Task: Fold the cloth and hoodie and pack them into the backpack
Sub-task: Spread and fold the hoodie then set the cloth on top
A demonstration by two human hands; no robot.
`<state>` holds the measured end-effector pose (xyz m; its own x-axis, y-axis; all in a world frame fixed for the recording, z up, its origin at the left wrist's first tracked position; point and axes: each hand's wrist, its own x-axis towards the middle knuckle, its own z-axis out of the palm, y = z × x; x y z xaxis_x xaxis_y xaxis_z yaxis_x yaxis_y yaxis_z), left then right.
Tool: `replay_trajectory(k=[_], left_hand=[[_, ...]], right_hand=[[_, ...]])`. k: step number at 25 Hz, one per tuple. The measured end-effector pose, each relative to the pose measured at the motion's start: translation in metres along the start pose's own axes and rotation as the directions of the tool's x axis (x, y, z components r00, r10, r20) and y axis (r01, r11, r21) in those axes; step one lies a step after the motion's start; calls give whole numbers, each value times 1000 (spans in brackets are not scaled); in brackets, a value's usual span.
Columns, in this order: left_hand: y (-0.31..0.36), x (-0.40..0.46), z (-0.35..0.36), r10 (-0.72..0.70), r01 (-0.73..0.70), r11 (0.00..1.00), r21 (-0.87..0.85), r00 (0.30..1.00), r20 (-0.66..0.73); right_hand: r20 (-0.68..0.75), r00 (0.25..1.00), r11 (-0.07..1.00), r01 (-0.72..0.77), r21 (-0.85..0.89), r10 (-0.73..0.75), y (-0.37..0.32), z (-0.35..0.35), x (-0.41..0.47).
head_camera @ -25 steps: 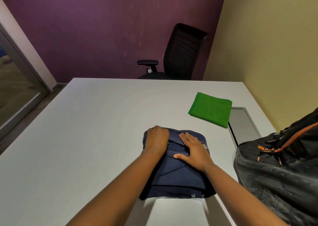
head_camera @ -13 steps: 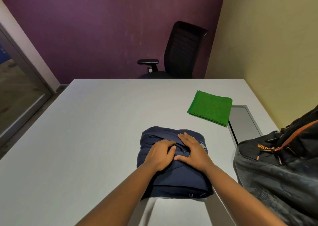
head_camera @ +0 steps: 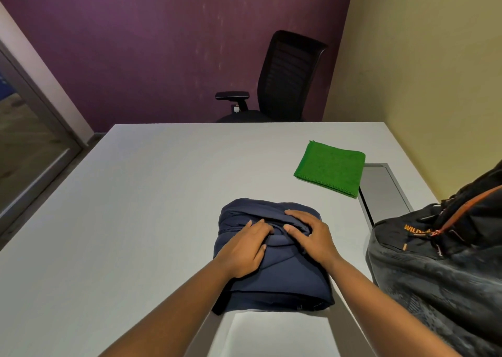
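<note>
While both hands work the bundle: a person at a white table (head_camera: 135, 221) tucks the last loose fold of a navy hoodie (head_camera: 277, 269) that lies directly in front of them, near the table's front edge.

Left hand: the left hand (head_camera: 244, 248) has slid in from the bundle's far-left corner, where it sat a second ago, to the centre. Its fingers are curled, their tips dug into a crease of the fabric.

Right hand: the right hand (head_camera: 309, 234) has stayed on the hoodie's right half, fingers spread and bent over a rolled ridge of cloth, thumb pointing inward towards the left hand. It presses and partly gathers the fold.

Hoodie: over the past second it has gone from a flatter rectangle to a rounder, tighter parcel, its far edge turned over.

Green cloth: the cloth (head_camera: 331, 169) lies already folded into a square further back on the right, well apart from the hands, unmoved.

Backpack: the black backpack (head_camera: 434, 269) with orange trim stands at the right edge of the table, just beside the hoodie. Whether its main pocket is open cannot be told.

What it means: folding looks nearly finished; packing of both items has not begun.

Background: a black office chair (head_camera: 288, 77) stands beyond the table.
</note>
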<state>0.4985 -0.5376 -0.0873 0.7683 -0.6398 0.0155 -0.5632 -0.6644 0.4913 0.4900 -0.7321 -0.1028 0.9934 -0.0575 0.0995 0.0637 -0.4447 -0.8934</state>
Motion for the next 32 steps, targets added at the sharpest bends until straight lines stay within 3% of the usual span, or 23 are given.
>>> replay_trajectory(k=[2, 5, 8, 10, 11, 13, 14, 16, 17, 19, 21, 25, 29, 32], left_hand=[[-2, -1, 4, 23, -24, 999, 43, 1000, 13], [-4, -5, 5, 57, -55, 996, 67, 998, -19], [-5, -8, 0, 141, -133, 988, 77, 983, -121], [-8, -7, -5, 224, -203, 973, 113, 947, -228], [-12, -4, -7, 246, -211, 966, 146, 926, -288], [-22, 6, -14, 223, -156, 966, 205, 907, -358], [-25, 12, -20, 173, -106, 972, 208, 925, -338], [-34, 24, -25, 103, -60, 968, 243, 980, -172], [-39, 28, -26, 87, -70, 958, 278, 995, -51], [-47, 35, -24, 76, -119, 935, 334, 987, 139], [-51, 40, -23, 74, -143, 931, 336, 975, 208], [-54, 35, -11, 17, -88, 930, 356, 980, 197], [-46, 27, 4, -136, 95, 948, 305, 984, 116], [-30, 18, 12, -303, 277, 915, 292, 952, 46]], right_hand=[[-55, 998, 996, 7, -86, -11, 2, 4, 3], [-15, 1000, 985, -12, -172, 9, 6, 9, 3], [-46, 998, 999, -34, 27, 35, 0, 4, -3], [-173, 981, 970, -48, 237, 91, -5, 4, -11], [-259, 960, 965, -40, 259, 109, -5, 6, -16], [-418, 908, 1000, 12, 15, -4, -5, 12, -28], [-409, 902, 980, 65, -187, -138, -5, 16, -34], [-198, 920, 835, 196, -514, -338, -2, 27, -44], [-79, 931, 752, 237, -615, -357, 1, 31, -49], [27, 954, 657, 226, -720, -299, 13, 37, -56], [65, 971, 633, 200, -748, -230, 24, 38, -57], [242, 958, 596, 284, -751, -151, 33, 23, -38], [424, 895, 584, 419, -695, -138, 34, 3, -8], [533, 838, 480, 518, -708, -119, 24, -7, 18]])
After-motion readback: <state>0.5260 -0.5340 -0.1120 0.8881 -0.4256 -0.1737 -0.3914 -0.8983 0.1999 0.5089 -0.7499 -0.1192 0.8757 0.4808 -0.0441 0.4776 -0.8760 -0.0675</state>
